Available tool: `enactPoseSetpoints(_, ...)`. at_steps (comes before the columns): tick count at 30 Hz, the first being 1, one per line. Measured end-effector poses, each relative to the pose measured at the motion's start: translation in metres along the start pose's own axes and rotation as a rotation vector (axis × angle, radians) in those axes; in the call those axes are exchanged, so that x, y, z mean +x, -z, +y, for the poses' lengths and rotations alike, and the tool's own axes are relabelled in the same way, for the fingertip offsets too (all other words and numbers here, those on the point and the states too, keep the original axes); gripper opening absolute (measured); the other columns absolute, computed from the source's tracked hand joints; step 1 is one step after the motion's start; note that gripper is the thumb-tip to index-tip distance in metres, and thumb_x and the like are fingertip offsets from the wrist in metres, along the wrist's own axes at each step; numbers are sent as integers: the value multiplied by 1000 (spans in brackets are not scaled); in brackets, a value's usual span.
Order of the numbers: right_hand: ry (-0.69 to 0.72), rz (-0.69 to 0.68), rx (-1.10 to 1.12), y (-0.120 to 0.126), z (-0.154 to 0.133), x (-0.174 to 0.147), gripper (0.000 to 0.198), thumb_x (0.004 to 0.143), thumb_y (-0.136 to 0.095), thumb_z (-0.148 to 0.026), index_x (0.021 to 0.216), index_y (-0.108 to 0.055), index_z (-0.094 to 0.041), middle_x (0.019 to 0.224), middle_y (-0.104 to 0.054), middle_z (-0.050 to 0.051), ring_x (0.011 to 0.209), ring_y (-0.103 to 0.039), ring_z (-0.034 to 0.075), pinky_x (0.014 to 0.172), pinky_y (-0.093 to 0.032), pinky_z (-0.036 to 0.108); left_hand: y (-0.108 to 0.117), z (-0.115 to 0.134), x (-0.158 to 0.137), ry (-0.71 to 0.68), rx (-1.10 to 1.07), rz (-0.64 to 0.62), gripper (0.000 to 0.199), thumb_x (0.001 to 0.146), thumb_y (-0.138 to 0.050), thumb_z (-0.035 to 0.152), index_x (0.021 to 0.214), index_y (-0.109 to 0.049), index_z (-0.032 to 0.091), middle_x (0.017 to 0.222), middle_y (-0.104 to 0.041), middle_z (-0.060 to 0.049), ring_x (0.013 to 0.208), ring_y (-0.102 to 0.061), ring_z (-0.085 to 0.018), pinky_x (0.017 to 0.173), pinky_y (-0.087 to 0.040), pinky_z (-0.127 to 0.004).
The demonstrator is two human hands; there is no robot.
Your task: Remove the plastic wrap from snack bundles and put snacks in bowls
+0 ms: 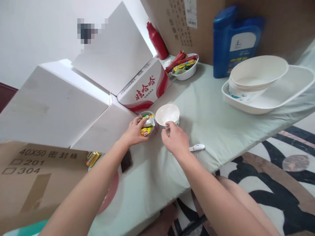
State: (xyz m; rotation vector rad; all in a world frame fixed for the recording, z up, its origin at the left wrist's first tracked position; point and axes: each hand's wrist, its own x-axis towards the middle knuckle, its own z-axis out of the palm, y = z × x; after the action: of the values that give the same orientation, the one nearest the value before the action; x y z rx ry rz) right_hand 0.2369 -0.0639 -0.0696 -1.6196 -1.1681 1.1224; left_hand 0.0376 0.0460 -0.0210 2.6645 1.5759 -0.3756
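My left hand [135,131] is curled around the near left side of a small clear tub [155,131], its fingertips over the rim. Wrapped candies [147,131] in yellow, green and silver fill the tub. Right beside it stands a white paper bowl [161,113], slightly tilted, with a pale inside. My right hand [175,139] is closed at the bowl's near rim, index finger over the edge and thumb below. Behind that hand a white-handled tool [197,147], partly hidden, lies on the cloth.
An open white carton [145,88] stands at the left, a brown carton [44,183] nearer. A dark phone [126,161] lies by my left forearm. Farther back are a candy bowl [185,75], a red bottle [157,41], a blue jug [221,42] and stacked bowls [248,95] on a tray [292,87].
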Motion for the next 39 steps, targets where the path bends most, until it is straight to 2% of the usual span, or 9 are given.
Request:
enactPoseSetpoints(5,-17,47,93,16,-1,1,44,93,-55,-33,135,-55,-24,131,-70,9,94,-70,26,88,-46,44,17,25,83,-138,36,78,97,70,-75,47,156,-38,24,155,-38,-18,147,-40,-41,123,-34,-56)
enactPoseSetpoints(10,-97,83,161,32,7,16,41,93,-54,-33,133,-56,-24,130,-70,9,93,-71,26,93,-46,44,40,65,164,-286,54,70,96,72,-75,53,156,-39,24,152,-42,-19,145,-42,-42,122,-32,-60)
enactPoseSetpoints(16,-141,93,231,38,16,28,39,92,-54,-31,130,-58,-26,134,-69,9,94,-72,25,93,-47,42,52,100,224,-472,102,126,92,74,-74,50,155,-41,22,155,-41,-20,143,-45,-41,121,-33,-57)
enactPoseSetpoints(22,-149,126,319,44,11,22,36,91,-54,-32,126,-59,-26,130,-71,6,83,-70,22,91,-48,41,58,126,249,-592,92,180,95,72,-78,47,155,-43,20,153,-43,-21,143,-46,-39,119,-37,-52)
enactPoseSetpoints(25,-157,119,372,47,10,18,35,90,-55,-32,124,-59,-27,129,-71,6,79,-70,21,89,-49,41,58,139,250,-623,98,181,97,68,-80,43,155,-44,19,152,-44,-21,142,-46,-40,119,-36,-54)
enactPoseSetpoints(32,-190,124,447,47,9,15,30,89,-55,-31,118,-62,-28,122,-74,5,74,-69,20,83,-49,39,53,156,243,-758,24,207,90,71,-81,41,152,-46,25,152,-45,-17,142,-45,-38,121,-33,-54)
enactPoseSetpoints(39,-244,76,525,33,8,7,37,87,-53,-32,123,-59,-27,130,-71,5,70,-68,18,75,-50,39,58,174,269,-721,27,187,95,70,-78,40,156,-40,24,154,-41,-19,142,-43,-43,119,-34,-58)
